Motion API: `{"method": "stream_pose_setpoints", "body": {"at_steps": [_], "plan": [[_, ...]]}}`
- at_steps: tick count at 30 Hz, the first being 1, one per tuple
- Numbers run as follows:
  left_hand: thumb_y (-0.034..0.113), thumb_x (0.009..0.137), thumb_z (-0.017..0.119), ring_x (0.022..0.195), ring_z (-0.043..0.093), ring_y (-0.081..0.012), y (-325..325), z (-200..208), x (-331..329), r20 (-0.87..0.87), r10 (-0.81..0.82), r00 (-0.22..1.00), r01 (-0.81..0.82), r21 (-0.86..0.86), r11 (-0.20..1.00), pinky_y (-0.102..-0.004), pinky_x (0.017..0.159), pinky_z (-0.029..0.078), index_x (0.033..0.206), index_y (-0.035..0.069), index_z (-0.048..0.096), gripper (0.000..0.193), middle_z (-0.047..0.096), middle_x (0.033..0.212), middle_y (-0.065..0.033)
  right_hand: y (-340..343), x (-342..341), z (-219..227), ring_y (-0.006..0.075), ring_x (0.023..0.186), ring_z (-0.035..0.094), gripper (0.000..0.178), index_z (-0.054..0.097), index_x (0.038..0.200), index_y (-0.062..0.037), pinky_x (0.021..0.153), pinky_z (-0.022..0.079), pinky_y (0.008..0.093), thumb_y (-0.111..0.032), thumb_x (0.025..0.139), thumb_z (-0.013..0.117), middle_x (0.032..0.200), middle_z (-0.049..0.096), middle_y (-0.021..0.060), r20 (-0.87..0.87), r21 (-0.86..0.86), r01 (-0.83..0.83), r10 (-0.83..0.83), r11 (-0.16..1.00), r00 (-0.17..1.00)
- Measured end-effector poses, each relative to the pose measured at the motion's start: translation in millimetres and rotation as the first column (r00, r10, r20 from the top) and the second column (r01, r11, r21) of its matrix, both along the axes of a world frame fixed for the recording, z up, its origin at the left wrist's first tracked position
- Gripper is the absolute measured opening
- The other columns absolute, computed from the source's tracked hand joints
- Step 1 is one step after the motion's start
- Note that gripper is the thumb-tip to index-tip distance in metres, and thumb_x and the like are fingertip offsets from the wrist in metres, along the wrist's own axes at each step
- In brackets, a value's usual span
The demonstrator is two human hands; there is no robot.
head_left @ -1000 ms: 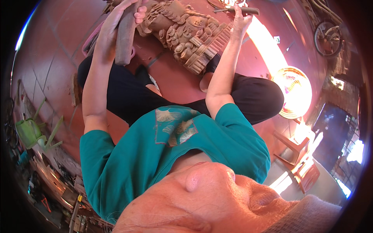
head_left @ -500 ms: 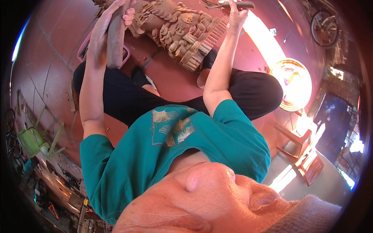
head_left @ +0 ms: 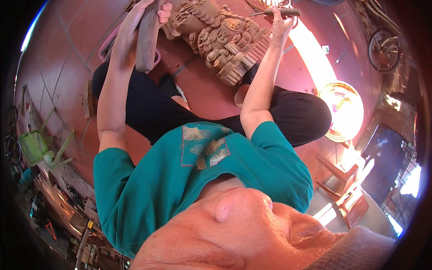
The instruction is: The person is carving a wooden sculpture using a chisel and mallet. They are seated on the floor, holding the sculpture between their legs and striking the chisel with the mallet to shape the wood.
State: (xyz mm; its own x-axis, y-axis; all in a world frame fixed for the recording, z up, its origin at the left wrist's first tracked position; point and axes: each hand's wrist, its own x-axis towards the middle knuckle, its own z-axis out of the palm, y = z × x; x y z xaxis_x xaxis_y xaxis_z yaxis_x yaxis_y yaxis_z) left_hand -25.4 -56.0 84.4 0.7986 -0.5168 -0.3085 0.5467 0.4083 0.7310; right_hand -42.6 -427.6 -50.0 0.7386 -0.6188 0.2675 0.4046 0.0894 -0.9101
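A large brown wood carving (head_left: 220,38), thick with raised ornament, lies on the floor in front of my crossed legs. My left hand (head_left: 136,13) is wrapped round a long, heavy wooden mallet (head_left: 146,47), whose thick end points back toward my left knee. To the right of the carving, my right hand (head_left: 281,26) grips a chisel (head_left: 291,12) by its dark handle. Its thin blade points left toward the carving, and I cannot tell whether it touches the wood. The carving's far end runs out of view.
A pink container (head_left: 107,48) sits behind my left forearm, a wood piece (head_left: 88,100) beside my left knee. Near my right knee lies a sunlit round woven item (head_left: 345,110). A green chair (head_left: 34,147) stands left, a wooden stool (head_left: 338,173) right, a bicycle wheel (head_left: 384,51) far right.
The view has turned a little, so the carving and both hands sit further right. The chisel and right hand appear slightly lower. Both hands keep their hold.
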Motion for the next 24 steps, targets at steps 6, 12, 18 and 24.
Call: {"method": "stream_pose_setpoints", "body": {"at_steps": [6,12,18,24], "plan": [[0.024,0.103,0.062,0.07,0.054,-0.0095,-1.0,4.5,-2.7,0.002,0.012,1.0,-0.012,-0.003,1.0,-0.0221,0.062,0.047,0.135,-0.007,0.047,0.047,0.054,0.089,-0.0059,-7.7,-0.2,1.9,0.021,0.078,0.073,0.039,0.046,0.119,0.0004,0.06,0.066,0.0322,-0.002,0.09,0.073,0.096,0.068,0.0149,-0.076,0.033,-0.137,0.139,0.99,0.987],[0.024,0.103,0.062,0.07,0.055,-0.0106,-1.3,18.5,-15.8,0.001,0.058,0.998,-0.058,-0.002,0.998,-0.0222,0.062,0.048,0.135,-0.007,0.047,0.047,0.056,0.089,-0.0065,6.1,2.2,-1.4,0.0207,0.078,0.072,0.04,0.046,0.12,0.0,0.062,0.066,0.0318,0.0,0.09,0.073,0.096,0.067,0.0144,-0.086,0.029,-0.171,0.173,0.985,0.981],[0.023,0.102,0.062,0.071,0.057,-0.0116,-0.9,28.1,-25.4,0.008,0.085,0.996,-0.085,0.008,0.996,-0.0223,0.062,0.049,0.135,-0.007,0.046,0.047,0.058,0.088,-0.007,12.3,-1.6,-1.2,0.0203,0.078,0.072,0.041,0.045,0.121,-0.0005,0.063,0.066,0.0315,0.002,0.09,0.072,0.096,0.067,0.0139,-0.101,0.04,-0.199,0.202,0.979,0.974],[0.023,0.102,0.062,0.071,0.059,-0.0126,-3.6,27.2,-24.3,0.003,0.1,0.995,-0.1,0.009,0.995,-0.0225,0.062,0.051,0.135,-0.006,0.046,0.047,0.059,0.088,-0.0075,11.6,3.9,-5.5,0.02,0.079,0.071,0.041,0.045,0.122,-0.0009,0.065,0.066,0.0311,0.003,0.09,0.071,0.096,0.066,0.0135,-0.107,0.037,-0.2,0.203,0.979,0.973]]}}
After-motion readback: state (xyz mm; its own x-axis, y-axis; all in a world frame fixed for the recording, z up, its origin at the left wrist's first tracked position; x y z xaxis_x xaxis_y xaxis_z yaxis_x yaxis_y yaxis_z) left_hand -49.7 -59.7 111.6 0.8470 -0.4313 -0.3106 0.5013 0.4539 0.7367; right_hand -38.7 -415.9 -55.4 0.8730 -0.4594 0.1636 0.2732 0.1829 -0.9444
